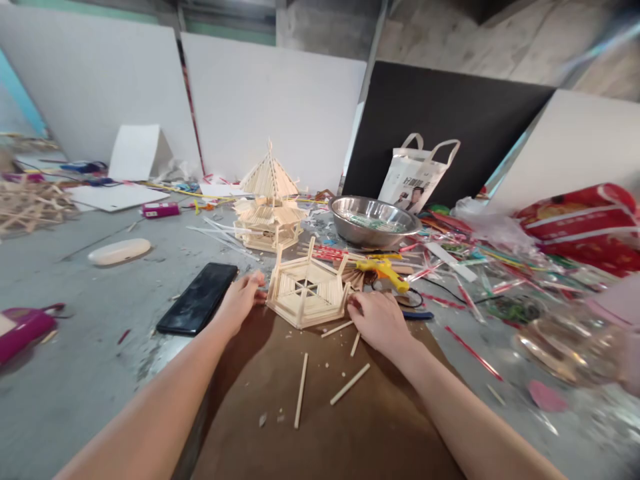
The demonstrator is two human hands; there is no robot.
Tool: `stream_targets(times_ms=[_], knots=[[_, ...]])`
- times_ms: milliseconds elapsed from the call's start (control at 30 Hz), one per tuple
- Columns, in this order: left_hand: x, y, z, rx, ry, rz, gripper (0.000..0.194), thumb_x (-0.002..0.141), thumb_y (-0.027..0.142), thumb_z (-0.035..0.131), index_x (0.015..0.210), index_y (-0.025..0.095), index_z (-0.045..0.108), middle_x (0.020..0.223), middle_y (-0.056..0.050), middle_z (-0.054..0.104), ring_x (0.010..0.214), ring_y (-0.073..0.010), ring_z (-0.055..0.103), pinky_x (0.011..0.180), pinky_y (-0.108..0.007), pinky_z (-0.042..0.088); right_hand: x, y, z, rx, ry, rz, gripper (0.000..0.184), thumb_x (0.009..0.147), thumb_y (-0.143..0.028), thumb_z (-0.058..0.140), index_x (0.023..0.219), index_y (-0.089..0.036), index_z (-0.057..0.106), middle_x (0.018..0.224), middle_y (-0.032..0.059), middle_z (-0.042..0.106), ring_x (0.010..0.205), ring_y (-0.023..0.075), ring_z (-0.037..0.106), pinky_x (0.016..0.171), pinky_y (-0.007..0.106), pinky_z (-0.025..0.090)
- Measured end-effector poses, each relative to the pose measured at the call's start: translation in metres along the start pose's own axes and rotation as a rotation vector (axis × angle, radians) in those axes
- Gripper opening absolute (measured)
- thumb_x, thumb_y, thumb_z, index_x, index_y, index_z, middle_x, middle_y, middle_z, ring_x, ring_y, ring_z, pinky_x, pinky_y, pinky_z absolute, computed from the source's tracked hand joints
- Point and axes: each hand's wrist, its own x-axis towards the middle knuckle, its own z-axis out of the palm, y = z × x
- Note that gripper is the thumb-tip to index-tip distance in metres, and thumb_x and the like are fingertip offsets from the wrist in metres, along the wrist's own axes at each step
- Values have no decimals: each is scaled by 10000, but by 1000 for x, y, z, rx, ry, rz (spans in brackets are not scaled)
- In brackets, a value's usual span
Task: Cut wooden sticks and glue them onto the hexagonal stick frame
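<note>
A hexagonal frame of pale wooden sticks (307, 293), with short posts rising at its corners, lies on a brown board (280, 393). My left hand (243, 300) has its fingers at the frame's left edge, and my right hand (380, 321) grips the right edge with curled fingers. Between them the frame is held level; the fingertips are partly hidden. Loose wooden sticks (350, 384) lie on the board in front, with small crumbs around. Just beyond the frame stands a tiered stick pavilion (270, 213) with a pointed roof.
A black phone (198, 298) lies left of my left hand. Behind my right hand are a yellow glue gun (384, 272) and a steel bowl (375, 223). A white bag (413, 179) stands behind the bowl. Coloured strips and a red bag (583, 227) litter the right side.
</note>
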Motion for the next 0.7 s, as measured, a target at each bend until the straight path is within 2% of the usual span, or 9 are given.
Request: stream_targets(times_ms=[133, 233, 333, 700], knots=[[1, 0, -2, 8, -2, -10, 313, 692, 418, 454, 782, 120, 496, 786, -49, 524, 462, -77, 511, 439, -232, 446, -5, 2, 17, -36, 79, -48, 158, 708, -229, 428, 739, -218, 583, 799, 19, 620, 862, 182, 474, 795, 363, 240], [0, 2, -2, 13, -4, -33, 226, 698, 349, 472, 753, 129, 471, 737, -29, 512, 430, -76, 513, 393, -212, 432, -8, 3, 25, -30, 117, -95, 148, 700, -227, 442, 738, -223, 584, 893, 0, 606, 954, 183, 431, 894, 432, 112], [-1, 5, -2, 14, -6, -64, 160, 707, 291, 468, 749, 137, 455, 700, -16, 509, 412, -76, 515, 371, -201, 424, -9, 3, 30, -48, 154, -105, 153, 708, -240, 440, 740, -222, 588, 971, 2, 583, 1020, 195, 389, 917, 479, 7], [0, 6, -1, -6, -54, -113, 159, 682, 160, 481, 839, 137, 464, 651, -2, 511, 423, -65, 500, 380, -180, 432, -2, 9, 40, -33, 103, -72, 216, 739, -280, 410, 730, -253, 624, 1022, 2, 574, 1062, 248, 371, 864, 585, 23]])
